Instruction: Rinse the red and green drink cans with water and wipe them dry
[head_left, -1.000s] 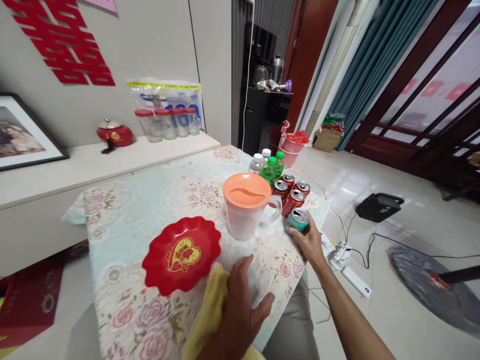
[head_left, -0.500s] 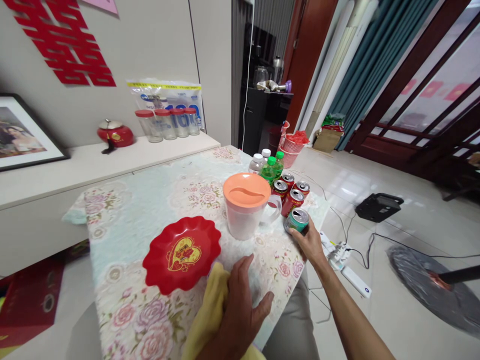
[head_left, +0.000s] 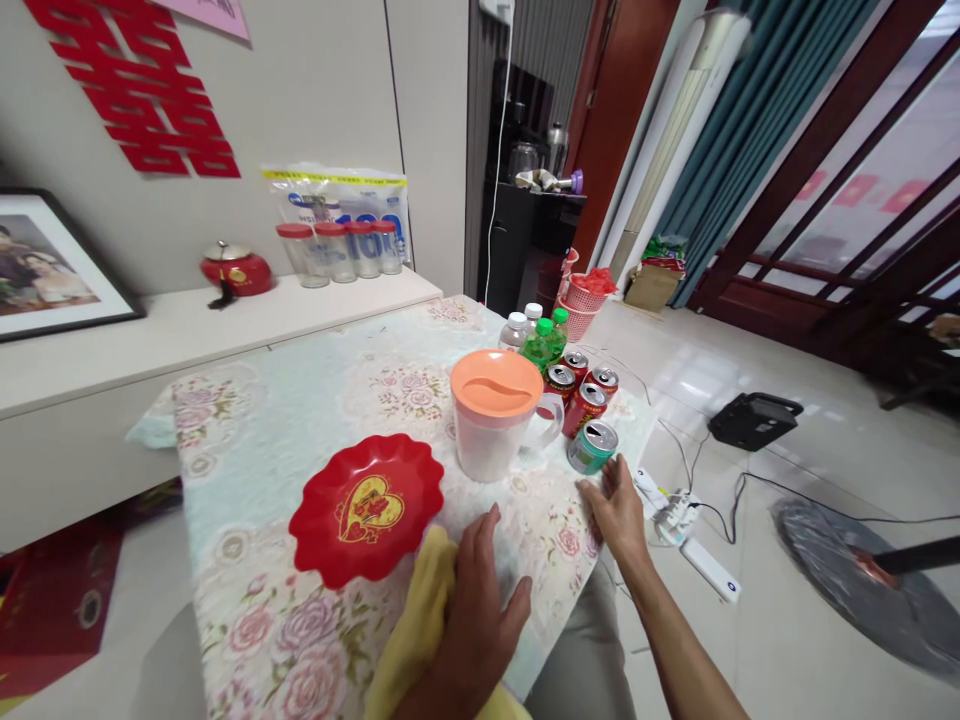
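My right hand (head_left: 619, 508) is just below a green drink can (head_left: 592, 447), with its fingers apart and nothing in them. That can stands upright at the table's right edge, its top tab opened. Fingers stretched and thumb out, my left hand (head_left: 480, 610) lies beside and partly over a yellow cloth (head_left: 420, 610) at the near edge. Ahead of it stands a clear plastic pitcher (head_left: 484, 450) with an orange lid, its handle toward the cans. A red scalloped plate (head_left: 319, 520) with a gold heart lies to the left. Several red cans (head_left: 585, 408) stand behind the green one.
Bottles with green caps (head_left: 538, 347) and white caps (head_left: 513, 332) stand behind the cans. A floral tablecloth (head_left: 300, 390) covers the table. Jars with red lids (head_left: 341, 255) sit on the white cabinet. On the floor at right are a power strip (head_left: 709, 570) and a black box (head_left: 756, 417).
My right hand has let go of the green can and drawn back toward me. The can stays beside the red cans. My left hand has hardly moved.
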